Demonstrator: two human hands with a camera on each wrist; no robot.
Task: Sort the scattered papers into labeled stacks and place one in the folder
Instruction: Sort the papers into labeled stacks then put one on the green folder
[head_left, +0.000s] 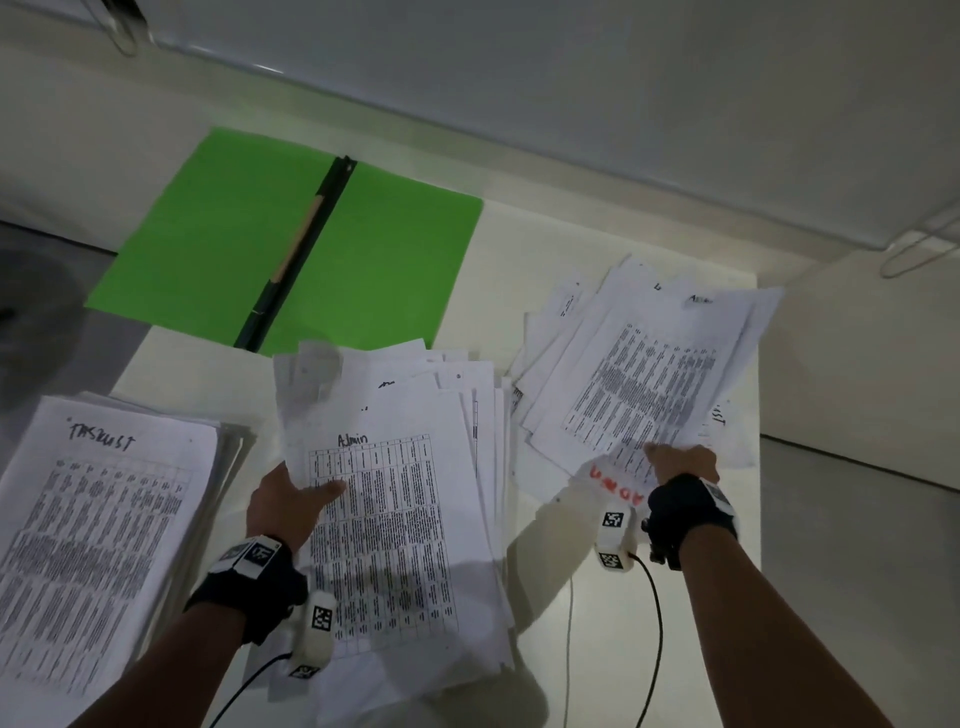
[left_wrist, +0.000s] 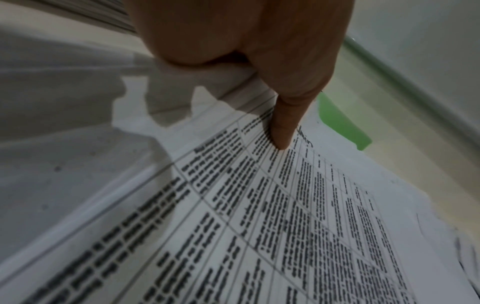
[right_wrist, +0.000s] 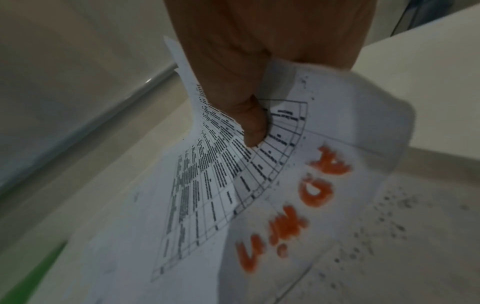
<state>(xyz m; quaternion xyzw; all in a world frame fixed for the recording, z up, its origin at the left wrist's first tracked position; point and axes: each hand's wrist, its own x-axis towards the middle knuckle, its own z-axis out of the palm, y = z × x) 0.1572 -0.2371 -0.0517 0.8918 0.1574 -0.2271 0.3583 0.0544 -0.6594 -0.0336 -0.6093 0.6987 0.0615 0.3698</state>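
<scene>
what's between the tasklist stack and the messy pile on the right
The Admin stack, with the left hand gripping its top sheet, lies between the Tasklist stack and the loose pile. The head view shows it.

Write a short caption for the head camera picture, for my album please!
Two hands sorting printed papers beside an open green folder.

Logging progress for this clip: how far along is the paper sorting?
Done: a Tasklist stack and an Admin stack lie formed. In hand: the left hand grips the Admin top sheet; the right hand holds sheets from the loose pile. Left: that pile, and the open green folder holds no papers.
</scene>
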